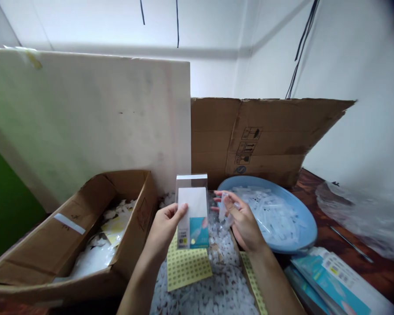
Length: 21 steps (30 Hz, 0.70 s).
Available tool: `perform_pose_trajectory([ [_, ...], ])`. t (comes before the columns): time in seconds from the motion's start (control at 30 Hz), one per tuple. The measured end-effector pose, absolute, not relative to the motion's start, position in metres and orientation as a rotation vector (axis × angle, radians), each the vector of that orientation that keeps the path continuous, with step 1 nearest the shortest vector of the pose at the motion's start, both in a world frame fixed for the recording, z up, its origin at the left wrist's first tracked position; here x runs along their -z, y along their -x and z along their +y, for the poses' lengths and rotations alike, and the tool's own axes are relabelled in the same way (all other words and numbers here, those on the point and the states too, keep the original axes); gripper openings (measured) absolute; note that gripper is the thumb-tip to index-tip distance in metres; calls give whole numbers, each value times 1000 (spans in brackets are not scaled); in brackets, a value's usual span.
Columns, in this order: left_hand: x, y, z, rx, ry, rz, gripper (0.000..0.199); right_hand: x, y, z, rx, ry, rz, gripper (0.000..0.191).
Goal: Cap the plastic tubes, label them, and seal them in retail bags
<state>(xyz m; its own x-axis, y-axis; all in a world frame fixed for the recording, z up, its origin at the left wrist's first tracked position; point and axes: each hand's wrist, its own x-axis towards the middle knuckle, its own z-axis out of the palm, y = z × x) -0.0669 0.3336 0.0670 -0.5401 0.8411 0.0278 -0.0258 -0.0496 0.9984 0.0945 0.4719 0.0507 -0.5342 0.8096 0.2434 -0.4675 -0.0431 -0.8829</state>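
My left hand pinches the left edge of a clear plastic bag between thumb and fingers. The bag is upright, with a white strip along its top and a white and teal printed card inside. Close to its right, my right hand has its fingers curled around small translucent plastic pieces, whose exact kind I cannot make out. Below the bag lies a yellow sheet of small round stickers. It rests on a heap of small whitish pieces.
At left stands an open cardboard box with papers and plastic inside. A light blue basin of translucent pieces sits at right. Nearer are stacked teal printed packets, a thin metal rod and crumpled clear plastic. Cardboard stands behind.
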Motion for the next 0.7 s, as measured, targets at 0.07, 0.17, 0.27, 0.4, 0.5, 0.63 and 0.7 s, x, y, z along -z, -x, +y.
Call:
perform_pose_trajectory([
  [0.07,-67,70,330,-1614,-873,1488,47,-47,-97,483,-1590,515,-1241,34],
  [0.17,-70,72,327,-1525,-951,1432,42,-46,-103,493,-1581,548,-1137,37],
  [0.27,-74,67,327,-1401,-1076,1444,42,-51,-105,490,-1674,497,-946,37],
  [0.4,-77,61,328,-1276,-1123,1438,44,-58,-98,476,-1744,461,-844,37],
  [0.5,-78,62,326,-1267,-1055,1446,46,-57,-91,469,-1774,448,-869,39],
  [0.63,-79,68,321,-1214,-1017,1474,45,-52,-86,469,-1742,476,-795,36],
  [0.7,-80,70,319,-1189,-1003,1479,44,-51,-87,471,-1703,487,-753,33],
])
